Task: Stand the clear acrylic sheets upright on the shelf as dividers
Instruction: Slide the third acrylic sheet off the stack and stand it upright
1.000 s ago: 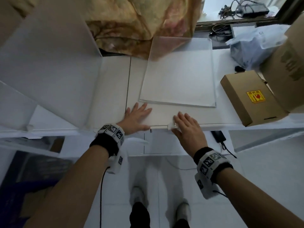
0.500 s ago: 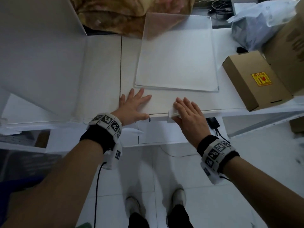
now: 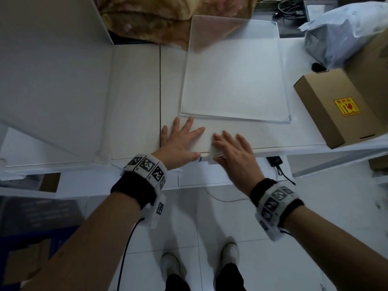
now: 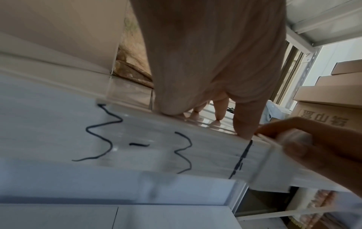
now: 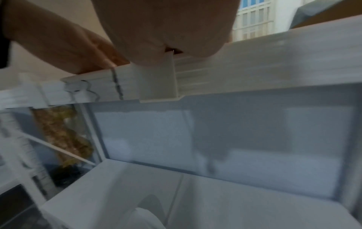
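Note:
One clear acrylic sheet point(image 3: 233, 80) lies flat on the white shelf top point(image 3: 136, 101). A second sheet point(image 3: 52, 80) stands upright at the left, its near corner in a small clear clip point(image 3: 102, 158). My left hand point(image 3: 180, 141) presses flat on the shelf beside the front edge, fingers spread. My right hand point(image 3: 231, 150) holds another clear clip point(image 3: 214, 153) on the shelf's front edge, just right of a black marker line point(image 4: 243, 158). In the left wrist view its thumb and a finger pinch that clip point(image 4: 284, 142). The right wrist view shows the clip point(image 5: 156, 77) hooked over the edge under my palm.
A small cardboard box point(image 3: 336, 106) with a yellow sticker sits at the right, a bigger carton point(image 3: 375, 59) and a grey plastic bag point(image 3: 340, 34) behind it. Patterned fabric point(image 3: 157, 15) lies at the back. A black charger and cable point(image 3: 275, 162) hang below the edge.
My right hand has slid the clip left along the front edge, closer to my left thumb. The left hand stays flat in place. My head has tilted down.

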The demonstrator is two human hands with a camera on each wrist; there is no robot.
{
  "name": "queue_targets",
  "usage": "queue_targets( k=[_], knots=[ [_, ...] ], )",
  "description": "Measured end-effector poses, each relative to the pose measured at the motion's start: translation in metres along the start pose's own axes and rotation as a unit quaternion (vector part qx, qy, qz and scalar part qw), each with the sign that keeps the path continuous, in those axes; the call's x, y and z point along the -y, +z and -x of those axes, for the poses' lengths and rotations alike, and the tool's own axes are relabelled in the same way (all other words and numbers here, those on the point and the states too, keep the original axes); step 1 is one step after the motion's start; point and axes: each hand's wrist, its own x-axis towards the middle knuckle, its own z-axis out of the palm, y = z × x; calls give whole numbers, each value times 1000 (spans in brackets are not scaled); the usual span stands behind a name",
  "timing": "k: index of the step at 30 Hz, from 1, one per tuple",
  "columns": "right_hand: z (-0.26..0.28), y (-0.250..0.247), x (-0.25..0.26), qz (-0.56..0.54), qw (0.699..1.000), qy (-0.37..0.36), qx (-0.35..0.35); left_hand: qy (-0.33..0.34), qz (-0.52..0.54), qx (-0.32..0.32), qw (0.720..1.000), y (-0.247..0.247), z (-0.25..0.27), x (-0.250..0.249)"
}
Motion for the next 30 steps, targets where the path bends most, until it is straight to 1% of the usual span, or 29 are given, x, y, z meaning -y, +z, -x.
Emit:
queue_targets(
  k=[2,5,8,11,21,25,30],
  knots=[
    [-7,9,16,-12,1000,-13,-11,4,4,3,1000,-1,-1,1],
    [-9,13,17,-18,1000,-18,-17,4,-3,15,1000,-2,-2,2],
    [-6,9,16,-10,1000,-14,-8,9,-6,12,1000,-1,-3,3],
    [-7,7,20,-26,1000,-5,5,9,-5,4,1000,0,-2,4],
    [-7,6,25,-32,999,13,-6,8,10,0,1000,1,-2,7],
    [-9,8,29,-50,998,39,-29,7,21,-6,1000,2,-2,6],
    [-11,14,29,-75,994,49,-68,3,18,-6,1000,2,-3,5]
  ],
)
